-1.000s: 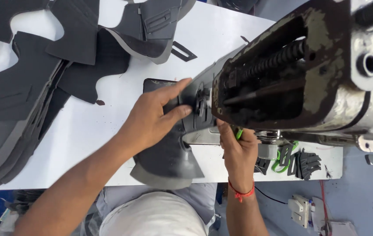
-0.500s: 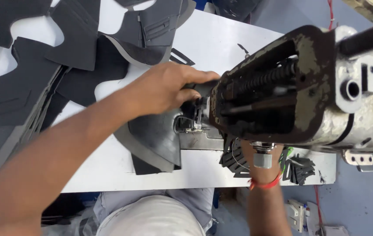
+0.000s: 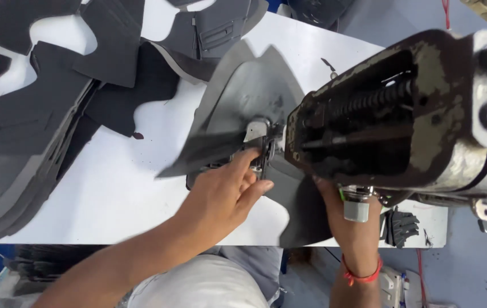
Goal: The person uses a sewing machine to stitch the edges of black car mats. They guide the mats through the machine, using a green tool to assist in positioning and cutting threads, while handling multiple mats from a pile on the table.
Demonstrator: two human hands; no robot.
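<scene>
Right wrist: a red band [image 3: 359,278] circles it at the bottom edge, nearest the camera, below the sewing machine head [image 3: 403,122].
Right hand: the right hand [image 3: 349,219] reaches up under the machine head; its fingers are hidden there, so whether they pinch or spread cannot be told.
Left hand: the left hand [image 3: 226,197] lies left of the machine head, fingers loosely spread and extended, tips pressing the grey cut piece [image 3: 255,108] against the presser foot area [image 3: 263,145].
Grey cut piece: curved, stiff-looking, partly lifted off the white table [image 3: 118,194]; one flap rises beyond the foot, another hangs toward the person.
Doing it well: likely the piece should be kept flat at the foot, fingertips clear of the needle line, both hands steering evenly.
Small black part: lies right of the right wrist, below the machine head [image 3: 398,225].
Stacked dark pieces: farthest left of the machine head, overlapping on the table [image 3: 32,114].
</scene>
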